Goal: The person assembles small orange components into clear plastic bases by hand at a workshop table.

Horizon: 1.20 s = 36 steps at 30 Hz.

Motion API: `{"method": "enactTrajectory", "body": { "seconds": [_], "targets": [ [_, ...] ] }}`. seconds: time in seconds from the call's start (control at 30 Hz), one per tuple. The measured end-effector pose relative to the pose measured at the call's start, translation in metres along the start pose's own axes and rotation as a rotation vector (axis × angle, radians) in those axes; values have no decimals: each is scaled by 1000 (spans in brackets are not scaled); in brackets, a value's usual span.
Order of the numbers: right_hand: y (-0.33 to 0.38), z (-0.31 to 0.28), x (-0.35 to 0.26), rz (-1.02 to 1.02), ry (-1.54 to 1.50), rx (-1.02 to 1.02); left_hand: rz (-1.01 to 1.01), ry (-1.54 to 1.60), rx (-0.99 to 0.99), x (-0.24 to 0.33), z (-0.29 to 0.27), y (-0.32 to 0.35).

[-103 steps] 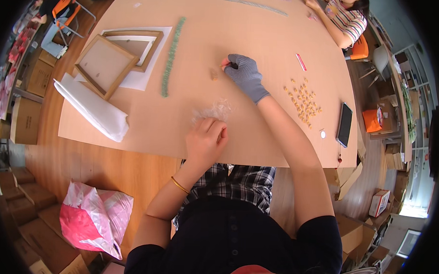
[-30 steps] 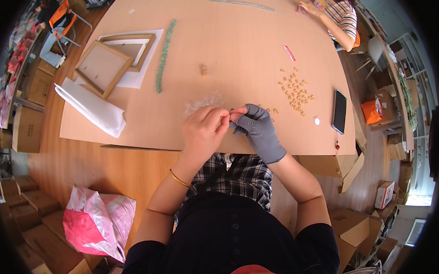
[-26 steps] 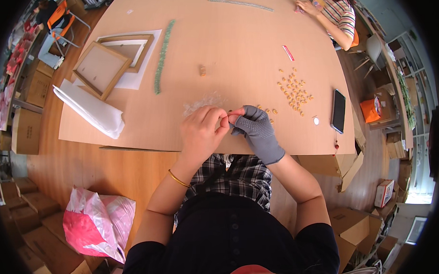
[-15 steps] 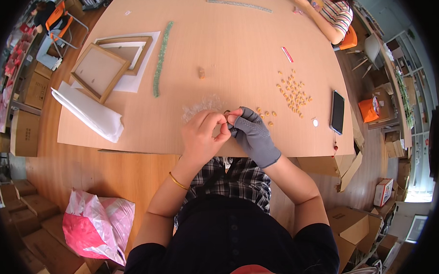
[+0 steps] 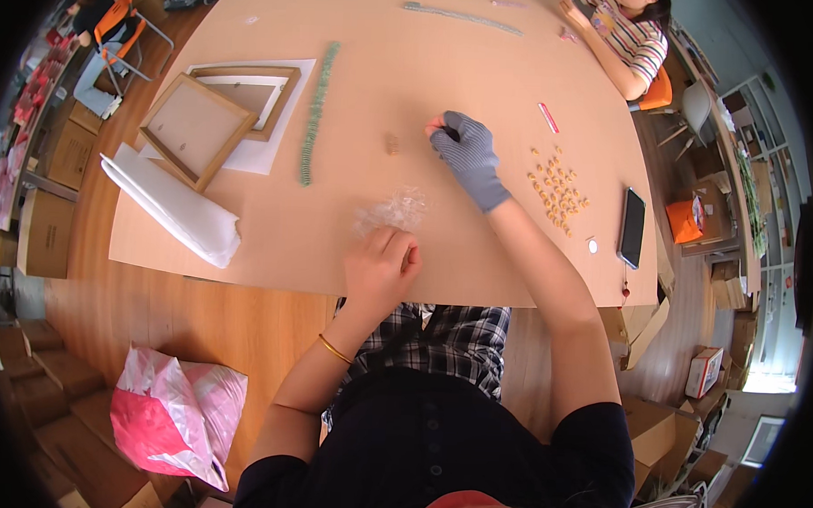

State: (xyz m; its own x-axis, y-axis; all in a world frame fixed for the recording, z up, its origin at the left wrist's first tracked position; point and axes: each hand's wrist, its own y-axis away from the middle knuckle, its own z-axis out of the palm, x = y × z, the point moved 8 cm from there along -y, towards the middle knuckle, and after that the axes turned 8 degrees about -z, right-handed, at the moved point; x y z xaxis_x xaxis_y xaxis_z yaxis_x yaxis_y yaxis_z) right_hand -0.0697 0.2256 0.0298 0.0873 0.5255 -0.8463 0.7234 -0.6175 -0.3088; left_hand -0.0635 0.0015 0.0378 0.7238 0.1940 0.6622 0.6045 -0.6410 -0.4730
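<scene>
My left hand (image 5: pixel 384 264), bare with a gold-coloured bangle (image 5: pixel 333 348) on the wrist, is closed near the table's front edge. Its fingers curl inward, and whatever they may hold is hidden. Just beyond them lies crumpled clear plastic (image 5: pixel 393 213). My right hand (image 5: pixel 466 158) wears a grey glove that leaves the fingertips bare. It is raised over the middle of the table, thumb and fingers pinched together; I cannot make out anything between them. Left of it stands a small brown piece (image 5: pixel 392 144). To its right are several small amber-coloured pieces (image 5: pixel 561 195), scattered loosely.
Two wooden frames (image 5: pixel 196 130) rest on white sheets at the left, beside a folded white wrap (image 5: pixel 171 205). A green strand (image 5: pixel 317 116) runs along their right. A phone (image 5: pixel 631 228), a white disc (image 5: pixel 592 246) and a red-and-white strip (image 5: pixel 548 117) lie rightward. Another person (image 5: pixel 624 47) sits far right.
My hands, together half a second ago, have parted. The right one moved forward and up over the table; the left drew slightly back and curled its fingers. The view shifted a little.
</scene>
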Motion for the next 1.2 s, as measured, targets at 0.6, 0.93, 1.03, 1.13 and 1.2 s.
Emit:
{"method": "enactTrajectory", "body": {
  "seconds": [0.6, 0.93, 1.03, 1.13, 1.2],
  "targets": [
    [-21, 18, 10, -68, 58, -208, -94, 108, -39, -4, 5, 3],
    [10, -66, 25, -12, 101, -308, -146, 53, 32, -14, 1, 4],
    [2, -120, 51, 9, 554, -164, -157, 77, 16, -12, 3, 3],
    [2, -148, 76, 226, 894, -111, -151, 61, 1, -13, 4, 3],
    [2, -146, 86, 243, 926, -184, -152, 57, 16, -14, 3, 4]
  ]
}}
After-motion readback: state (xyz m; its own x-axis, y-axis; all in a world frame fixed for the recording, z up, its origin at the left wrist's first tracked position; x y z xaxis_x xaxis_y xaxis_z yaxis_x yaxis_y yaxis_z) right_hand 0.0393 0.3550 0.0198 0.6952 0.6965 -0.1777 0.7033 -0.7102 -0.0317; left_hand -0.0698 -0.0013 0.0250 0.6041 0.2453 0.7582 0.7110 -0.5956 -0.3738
